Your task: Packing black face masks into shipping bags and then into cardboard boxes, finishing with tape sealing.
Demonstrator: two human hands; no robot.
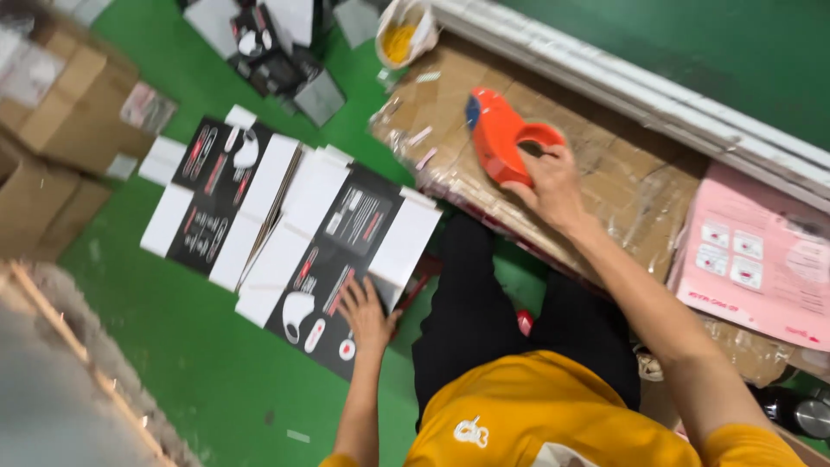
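Tape dispenser [504, 138]: one, orange, right hand [551, 186] grip closed on it | flattened cartons [346, 251]: two, left hand [367, 316] open, flat

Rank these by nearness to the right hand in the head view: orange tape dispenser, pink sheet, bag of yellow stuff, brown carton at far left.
1. Orange tape dispenser, under the right hand.
2. Pink sheet, on the right.
3. Bag of yellow stuff, top centre.
4. Brown carton, far left.

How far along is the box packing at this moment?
Done: nothing looks folded or sealed. In hand: left hand presses the nearest flat printed carton; right hand grips the orange tape dispenser on the wrapped cardboard stack. Left: a second flat carton lies unfolded.
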